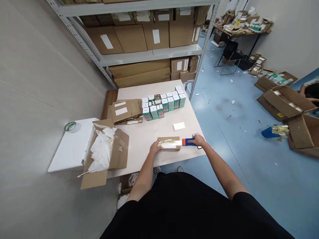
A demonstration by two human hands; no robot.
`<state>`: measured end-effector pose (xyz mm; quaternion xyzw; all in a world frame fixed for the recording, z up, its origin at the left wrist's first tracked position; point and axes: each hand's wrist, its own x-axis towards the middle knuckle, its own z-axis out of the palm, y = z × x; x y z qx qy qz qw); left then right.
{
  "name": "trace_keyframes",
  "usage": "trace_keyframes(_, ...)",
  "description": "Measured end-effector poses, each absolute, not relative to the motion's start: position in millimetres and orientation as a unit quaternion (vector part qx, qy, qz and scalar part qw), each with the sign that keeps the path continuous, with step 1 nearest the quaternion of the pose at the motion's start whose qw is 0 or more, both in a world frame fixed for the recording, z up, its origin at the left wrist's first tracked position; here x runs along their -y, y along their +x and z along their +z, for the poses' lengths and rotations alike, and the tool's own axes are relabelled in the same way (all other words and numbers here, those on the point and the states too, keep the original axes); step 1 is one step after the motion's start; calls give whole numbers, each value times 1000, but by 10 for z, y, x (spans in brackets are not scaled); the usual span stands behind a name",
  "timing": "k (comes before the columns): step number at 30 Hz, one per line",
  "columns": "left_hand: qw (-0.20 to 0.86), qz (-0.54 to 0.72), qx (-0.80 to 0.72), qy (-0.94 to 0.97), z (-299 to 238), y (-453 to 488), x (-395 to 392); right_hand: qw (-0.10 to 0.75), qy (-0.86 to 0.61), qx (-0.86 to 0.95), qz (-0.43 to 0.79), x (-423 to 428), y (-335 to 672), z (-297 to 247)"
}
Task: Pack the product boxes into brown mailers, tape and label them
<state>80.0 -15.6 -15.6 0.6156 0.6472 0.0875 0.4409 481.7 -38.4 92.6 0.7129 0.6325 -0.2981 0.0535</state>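
Note:
A small cardboard box [169, 148] with shiny tape along its top lies near the table's front edge. My left hand [155, 146] grips its left end, fingers over the top. My right hand [198, 140] is closed around a blue-handled tool [189, 142] with an orange collar. The tool's pale, flat end reaches over the box's right end; whether it touches the tape I cannot tell. Partly hidden under my right hand lies what looks like a phone [199, 147]. A white card or pad [179, 126] rests just behind the box.
Green-and-white cartons [170, 103] stand in rows at the table's back, beside flattened cardboard [124, 111]. An open box with white paper [102, 151] is on the left, near a tape roll [70, 126]. A loaded shelf [149, 54] rises behind. Open boxes [284, 103] stand on the right floor.

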Motion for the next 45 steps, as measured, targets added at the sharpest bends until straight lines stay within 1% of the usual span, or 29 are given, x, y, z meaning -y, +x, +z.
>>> trace_keyframes(4,449,71,-642,618,-99,783,178,71,731,-612,-293,395,4925,846)
trace_keyframes(9,449,44,-637,625,-26,755,194,94,748,-583,-304,368,4809,833)
trace_keyframes(15,498,75,-614,608,19,644,180,101,755,-579,-291,347,4554,908)
trace_keyframes(19,526,106,-596,597,-11,478,167,81,759,-575,-296,377,4366,974)
trace_keyframes(26,595,162,-555,558,-129,-30,95,4,740,-586,-330,405,3963,1147)
trace_keyframes(28,593,146,-569,551,-115,-182,54,-10,737,-595,-321,400,3759,1209)
trace_keyframes(30,569,130,-599,548,-67,-297,19,-14,737,-602,-306,382,3499,1272)
trace_keyframes(34,508,194,-646,535,113,-340,6,-1,735,-612,-293,297,2877,1394)
trace_keyframes(36,522,207,-642,522,224,-282,23,7,730,-614,-298,239,2570,1447)
trace_keyframes(39,557,166,-630,515,362,-193,50,19,727,-624,-286,159,2183,1509)
trace_keyframes(45,521,156,-661,517,413,-226,71,56,723,-629,-280,31,1770,1593)
